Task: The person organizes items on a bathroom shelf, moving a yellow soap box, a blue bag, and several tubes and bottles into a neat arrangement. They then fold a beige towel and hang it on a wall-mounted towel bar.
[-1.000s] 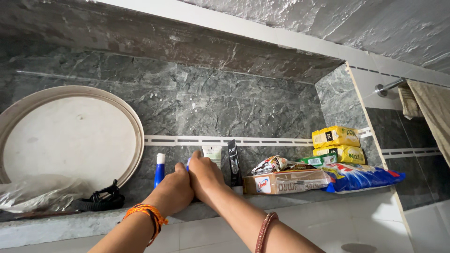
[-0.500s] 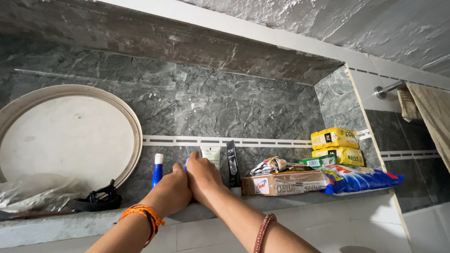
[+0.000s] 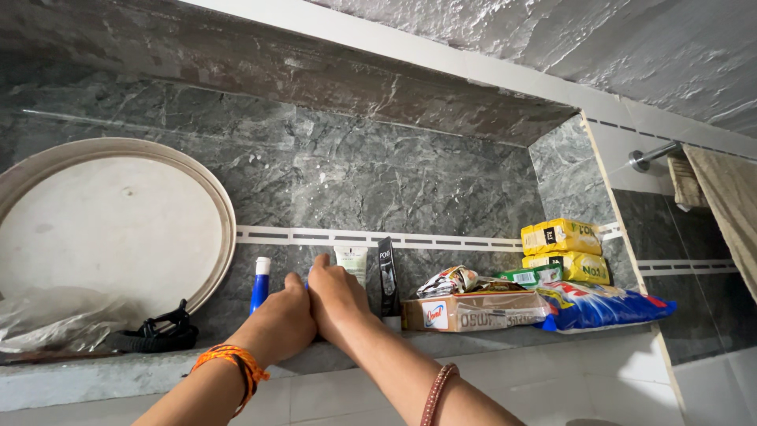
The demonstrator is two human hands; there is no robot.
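Note:
Both my hands are raised to a high stone shelf (image 3: 95, 377) and pressed together at its front edge. My left hand (image 3: 276, 327), with an orange thread band at the wrist, lies knuckles-up beside a blue bottle with a white cap (image 3: 259, 284). My right hand (image 3: 335, 298), with a brown bead band on the forearm, sits just in front of a white tube (image 3: 352, 262) and a black tube (image 3: 386, 276). A sliver of something blue shows between the two hands. The fingers are curled out of sight, so what they grip is hidden.
A large round white tray (image 3: 102, 221) leans on the grey tiled wall at the left, with a clear plastic bag (image 3: 55, 319) and a black strap (image 3: 154, 335) below it. Right of the hands lie a cardboard box (image 3: 473, 312), foil packets, yellow packs (image 3: 564, 248) and a blue bag (image 3: 603, 304). A towel on a rail (image 3: 725, 197) hangs far right.

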